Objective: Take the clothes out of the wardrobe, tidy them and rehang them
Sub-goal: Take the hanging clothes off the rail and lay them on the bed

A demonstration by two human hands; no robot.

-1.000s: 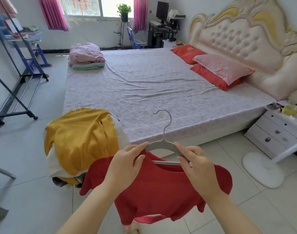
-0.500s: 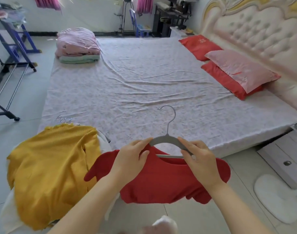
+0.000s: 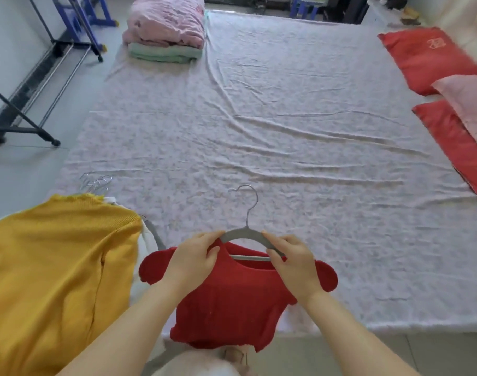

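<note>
Two hands, left hand (image 3: 195, 257) and right hand (image 3: 293, 263), are gripping the grey hanger's (image 3: 244, 234) shoulders, holding the red top (image 3: 231, 302) crosswise above the bed's (image 3: 286, 147) near edge.

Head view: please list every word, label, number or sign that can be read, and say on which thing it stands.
No text in this view can be read.
On the red pillow: a pale stitched mark, too blurred to read.
On the red top, the hanger and the yellow sweater: no writing shows.

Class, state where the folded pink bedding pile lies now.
Head view, upper left: the folded bedding pile sits on the bed's far left corner, beside the clothes rack.
</note>
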